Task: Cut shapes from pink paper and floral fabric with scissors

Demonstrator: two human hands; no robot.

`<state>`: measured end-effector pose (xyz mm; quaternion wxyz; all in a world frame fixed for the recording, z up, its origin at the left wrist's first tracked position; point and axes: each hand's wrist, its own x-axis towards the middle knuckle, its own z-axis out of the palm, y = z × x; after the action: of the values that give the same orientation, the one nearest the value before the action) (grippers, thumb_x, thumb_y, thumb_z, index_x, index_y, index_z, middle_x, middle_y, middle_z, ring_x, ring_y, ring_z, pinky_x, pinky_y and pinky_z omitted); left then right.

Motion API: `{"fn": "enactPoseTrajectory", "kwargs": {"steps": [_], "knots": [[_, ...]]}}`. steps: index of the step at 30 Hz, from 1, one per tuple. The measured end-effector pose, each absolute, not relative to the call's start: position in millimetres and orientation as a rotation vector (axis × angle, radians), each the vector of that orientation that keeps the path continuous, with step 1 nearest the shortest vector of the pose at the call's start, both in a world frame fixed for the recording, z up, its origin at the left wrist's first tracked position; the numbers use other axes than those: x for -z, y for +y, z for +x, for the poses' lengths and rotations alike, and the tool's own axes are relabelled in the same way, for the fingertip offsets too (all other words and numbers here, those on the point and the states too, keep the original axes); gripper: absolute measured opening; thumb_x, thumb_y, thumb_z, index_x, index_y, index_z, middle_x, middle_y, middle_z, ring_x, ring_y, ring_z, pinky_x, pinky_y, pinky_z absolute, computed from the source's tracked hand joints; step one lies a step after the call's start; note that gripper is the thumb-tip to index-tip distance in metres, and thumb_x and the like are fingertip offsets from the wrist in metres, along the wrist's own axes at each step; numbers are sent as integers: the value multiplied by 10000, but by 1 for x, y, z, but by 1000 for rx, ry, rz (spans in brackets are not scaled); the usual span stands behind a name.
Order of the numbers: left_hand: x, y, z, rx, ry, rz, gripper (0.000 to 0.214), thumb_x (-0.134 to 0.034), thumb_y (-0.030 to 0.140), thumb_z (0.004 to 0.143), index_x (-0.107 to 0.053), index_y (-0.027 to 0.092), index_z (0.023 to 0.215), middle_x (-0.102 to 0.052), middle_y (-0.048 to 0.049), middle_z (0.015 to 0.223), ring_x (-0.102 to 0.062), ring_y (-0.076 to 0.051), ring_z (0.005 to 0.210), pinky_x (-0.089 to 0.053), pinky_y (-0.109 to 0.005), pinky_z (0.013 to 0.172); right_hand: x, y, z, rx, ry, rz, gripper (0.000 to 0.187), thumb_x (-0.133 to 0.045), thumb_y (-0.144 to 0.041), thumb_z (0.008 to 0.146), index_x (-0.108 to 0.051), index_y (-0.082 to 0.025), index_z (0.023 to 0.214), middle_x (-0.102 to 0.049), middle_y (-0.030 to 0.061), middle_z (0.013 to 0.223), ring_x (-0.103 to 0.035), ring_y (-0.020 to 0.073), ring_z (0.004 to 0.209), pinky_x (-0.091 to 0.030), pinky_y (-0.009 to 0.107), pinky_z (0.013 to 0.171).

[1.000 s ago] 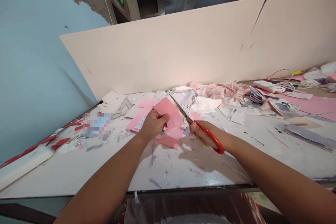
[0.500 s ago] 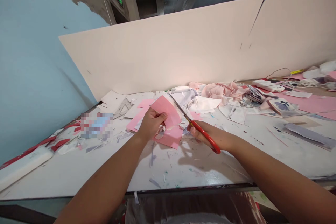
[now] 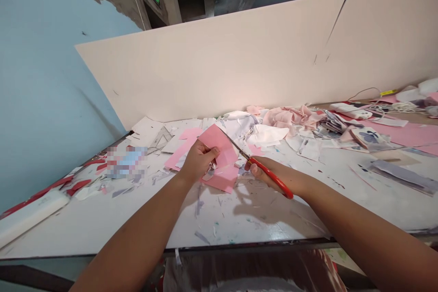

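Note:
My left hand (image 3: pixel 199 160) pinches a piece of pink paper or thin card (image 3: pixel 219 140) between thumb and fingers, lifted over the table. In my right hand (image 3: pixel 265 171) are scissors with red handles (image 3: pixel 270 177), their long blades (image 3: pixel 235 144) pointing up and left along the right edge of the pink piece. The blades look closed or nearly so; whether they grip the edge I cannot tell. Below the left hand, another pink piece (image 3: pixel 224 180) lies on the table among small scraps.
The white table (image 3: pixel 137 223) carries scattered scraps, with a triangle ruler (image 3: pixel 160 139) at back left. Crumpled pink cloth (image 3: pixel 290 118) and white pieces are heaped along the upright board (image 3: pixel 219 68). To the right lie a power strip (image 3: pixel 351 110) and a folded grey-purple piece (image 3: pixel 407 177).
The pink piece has turned slightly to the right, and the scissors now lie closer along its edge. The scissor handles have shifted a little right. Both hands keep their hold.

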<state>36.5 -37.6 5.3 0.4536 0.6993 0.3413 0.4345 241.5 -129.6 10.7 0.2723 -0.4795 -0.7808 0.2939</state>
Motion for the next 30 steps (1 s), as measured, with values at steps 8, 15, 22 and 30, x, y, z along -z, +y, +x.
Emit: {"fn": "enactPoseTrajectory", "kwargs": {"steps": [8, 15, 22, 30], "knots": [[-7, -40, 39, -1078, 813, 1730, 218, -571, 327, 720, -514, 152, 604, -460, 18, 505, -430, -84, 471, -361, -210, 464, -9, -131, 239, -828, -1995, -1409, 532, -238, -667, 778, -437, -179, 705, -357, -39, 549, -360, 94, 462, -319, 238, 457], [-5, -37, 37, -1064, 843, 1733, 255, -574, 352, 720, -502, 151, 582, -453, 19, 486, -408, -76, 446, -335, -199, 427, -5, -127, 238, -973, -1863, -1450, 530, -277, -689, 749, -431, -184, 708, -324, -46, 548, -339, 79, 448, -342, 203, 385], [-6, -38, 37, -1068, 828, 1711, 255, -573, 342, 725, -492, 153, 573, -461, 16, 472, -408, -69, 432, -347, -196, 428, -7, -128, 237, -985, -1827, -1490, 546, -258, -724, 720, -351, -191, 641, -307, -54, 515, -320, 68, 412, -335, 195, 360], [-5, -37, 37, -1087, 849, 1671, 283, -590, 353, 708, -479, 154, 541, -456, 20, 452, -364, -53, 390, -335, -198, 411, -7, -125, 233, -1006, -1741, -1579, 563, -282, -739, 698, -403, -190, 676, -347, -48, 505, -325, 72, 386, -347, 211, 339]]}}
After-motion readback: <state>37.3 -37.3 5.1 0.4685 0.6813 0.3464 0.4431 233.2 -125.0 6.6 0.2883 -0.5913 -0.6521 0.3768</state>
